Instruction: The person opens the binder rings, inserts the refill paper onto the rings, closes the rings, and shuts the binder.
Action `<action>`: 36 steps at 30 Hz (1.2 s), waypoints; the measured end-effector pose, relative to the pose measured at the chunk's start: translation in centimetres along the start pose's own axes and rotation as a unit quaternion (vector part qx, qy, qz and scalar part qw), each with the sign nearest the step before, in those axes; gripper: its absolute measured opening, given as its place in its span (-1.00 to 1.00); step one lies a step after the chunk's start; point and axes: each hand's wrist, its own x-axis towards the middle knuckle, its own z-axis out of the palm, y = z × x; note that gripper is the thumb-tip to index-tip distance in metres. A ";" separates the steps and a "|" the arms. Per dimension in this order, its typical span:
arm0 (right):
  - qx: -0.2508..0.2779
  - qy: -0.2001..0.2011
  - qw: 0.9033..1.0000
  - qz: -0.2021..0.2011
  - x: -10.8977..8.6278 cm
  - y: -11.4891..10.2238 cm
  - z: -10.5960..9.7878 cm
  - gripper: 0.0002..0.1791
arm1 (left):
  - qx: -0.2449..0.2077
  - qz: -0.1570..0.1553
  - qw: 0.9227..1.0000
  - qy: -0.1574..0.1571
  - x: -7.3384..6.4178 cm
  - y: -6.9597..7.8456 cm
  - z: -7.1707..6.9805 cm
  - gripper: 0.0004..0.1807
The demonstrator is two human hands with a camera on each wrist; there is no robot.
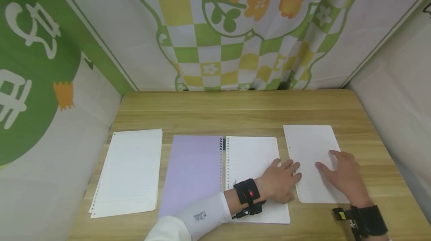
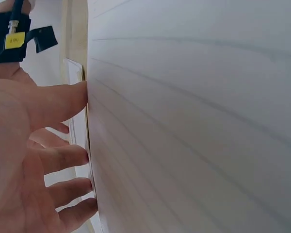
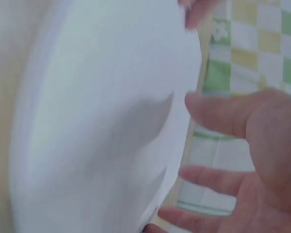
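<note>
A notebook lies spread on the table, with a purple cover (image 1: pixel 193 166) at left and a lined, hole-punched page (image 1: pixel 250 158) at right. My left hand (image 1: pixel 279 181) rests on that lined page, fingers spread; its fingertips reach the left edge of a separate stack of punched sheets (image 1: pixel 308 145). Over the right edge of this stack is my right hand (image 1: pixel 345 175), thumb and fingers apart. In the left wrist view the left thumb and fingertips meet lined paper (image 2: pixel 194 107). In the right wrist view the right fingers cast shadows on the white sheet (image 3: pixel 111 73).
Another stack of lined, punched sheets (image 1: pixel 131 170) lies at the left of the wooden table (image 1: pixel 208 115), its edges slightly offset. Behind the table hangs a checkered, flowered curtain (image 1: pixel 208 46). White cloth walls (image 1: pixel 397 84) flank the table.
</note>
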 end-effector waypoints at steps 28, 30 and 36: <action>0.146 -0.119 0.975 0.121 3.4 7.3 -5.1 -0.07 | 0.003 0.005 0.999 0.041 -0.6 -0.3 0.2 -0.16; 0.138 -0.117 0.976 0.122 3.4 7.4 -5.2 -0.09 | -0.003 0.005 0.999 0.046 -0.6 -0.3 0.3 -0.16; 0.106 -0.094 0.986 0.089 3.1 7.7 -5.5 -0.20 | -0.002 0.002 0.999 0.046 -0.6 -0.4 0.2 -0.14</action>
